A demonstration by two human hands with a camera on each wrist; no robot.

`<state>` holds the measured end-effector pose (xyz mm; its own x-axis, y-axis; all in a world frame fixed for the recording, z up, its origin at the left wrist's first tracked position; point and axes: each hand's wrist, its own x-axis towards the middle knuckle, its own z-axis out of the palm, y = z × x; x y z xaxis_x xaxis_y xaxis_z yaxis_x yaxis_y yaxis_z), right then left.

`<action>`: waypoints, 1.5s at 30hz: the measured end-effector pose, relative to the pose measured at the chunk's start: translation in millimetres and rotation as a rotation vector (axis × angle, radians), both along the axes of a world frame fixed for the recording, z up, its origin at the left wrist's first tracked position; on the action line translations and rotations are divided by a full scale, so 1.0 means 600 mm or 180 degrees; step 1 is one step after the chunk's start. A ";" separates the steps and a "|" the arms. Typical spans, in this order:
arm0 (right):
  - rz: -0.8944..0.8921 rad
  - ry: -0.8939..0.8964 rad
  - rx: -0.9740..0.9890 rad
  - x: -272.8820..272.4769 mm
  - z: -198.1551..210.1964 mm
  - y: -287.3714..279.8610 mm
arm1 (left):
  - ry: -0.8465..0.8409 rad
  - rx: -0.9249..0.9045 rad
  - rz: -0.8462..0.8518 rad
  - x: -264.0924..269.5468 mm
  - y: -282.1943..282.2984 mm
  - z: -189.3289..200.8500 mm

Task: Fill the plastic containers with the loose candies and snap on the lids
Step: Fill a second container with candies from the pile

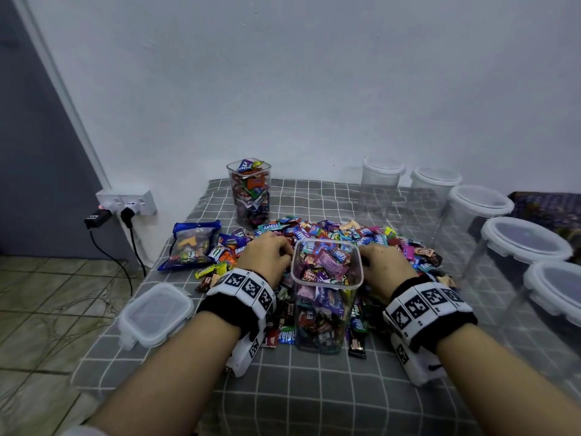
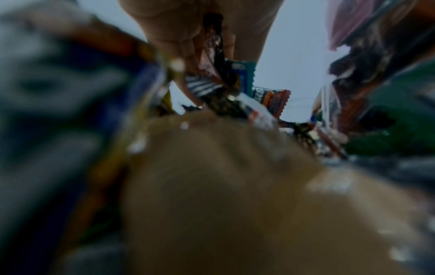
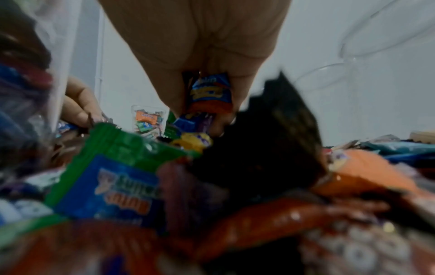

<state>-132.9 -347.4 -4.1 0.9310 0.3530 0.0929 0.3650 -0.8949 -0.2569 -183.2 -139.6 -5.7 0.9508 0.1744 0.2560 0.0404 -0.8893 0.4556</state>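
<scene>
Nearest, the clear square plastic container [image 1: 327, 294] stands almost full but unlidded, its square lid [image 1: 155, 314] lying apart to the left. Flanking it, the left hand [image 1: 267, 256] and right hand [image 1: 385, 267] each clutch wrapped candies [image 1: 339, 229] from the heap. Beyond, a filled jar [image 1: 250, 193] also lacks a lid; lidded empty tubs [image 1: 478, 209] wait.

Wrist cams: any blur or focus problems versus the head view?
Head view: sharp at centre, the open container and candy pile readable, edges bowed. Left wrist view: dim and heavily blurred, only wrappers by the left hand in focus. Right wrist view: foreground wrappers smeared, the right hand and its blue candy clearer.
</scene>
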 end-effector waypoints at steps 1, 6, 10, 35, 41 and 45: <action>-0.0004 -0.0081 0.0093 -0.001 0.002 -0.003 | -0.0008 -0.0006 -0.0003 0.000 -0.001 0.000; -0.0020 -0.0194 0.0592 -0.004 0.016 -0.019 | 0.0029 0.0005 -0.0049 -0.002 -0.003 0.003; -0.0007 -0.0321 0.0832 -0.014 0.038 -0.025 | 0.0053 0.0018 -0.0041 -0.004 -0.005 0.006; 0.1203 -0.0931 0.1626 -0.109 0.104 0.047 | -0.0059 -0.0067 0.0003 -0.001 -0.003 0.002; 0.1154 -0.0637 0.1922 -0.120 0.098 0.041 | -0.0045 -0.0048 0.0009 0.000 -0.002 0.002; 0.0954 -0.0229 0.2350 -0.128 0.089 0.027 | -0.0068 -0.0046 0.0035 -0.001 -0.002 0.003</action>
